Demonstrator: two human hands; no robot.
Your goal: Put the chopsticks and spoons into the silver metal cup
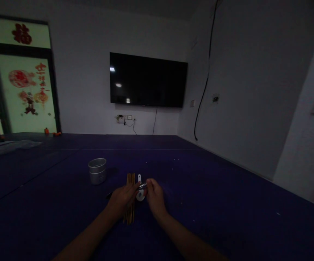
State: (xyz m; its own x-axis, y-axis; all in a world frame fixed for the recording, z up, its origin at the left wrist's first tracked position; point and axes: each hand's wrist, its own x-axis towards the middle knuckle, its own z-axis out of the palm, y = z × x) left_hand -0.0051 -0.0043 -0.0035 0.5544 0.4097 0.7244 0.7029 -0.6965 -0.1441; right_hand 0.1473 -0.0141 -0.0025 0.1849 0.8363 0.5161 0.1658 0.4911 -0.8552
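My left hand (123, 199) and my right hand (155, 197) are both closed, meeting over a slim silvery item with a patterned handle (143, 186). A dark end pokes out at the left of my left hand and may belong to the same item; its kind is hidden. Beneath my hands lies a white spoon (140, 197), its holed handle pointing away. Several wooden chopsticks (129, 215) lie side by side under my left hand, partly covered by it. To the left stands an upright grey metal cup (97, 172).
The dark purple surface (214, 203) carries several tiny white bits. Behind it hangs a black television (148, 79) above wall sockets. A dark cable (204, 88) dangles at the right wall. Small orange things (46, 131) sit near the door at the far left.
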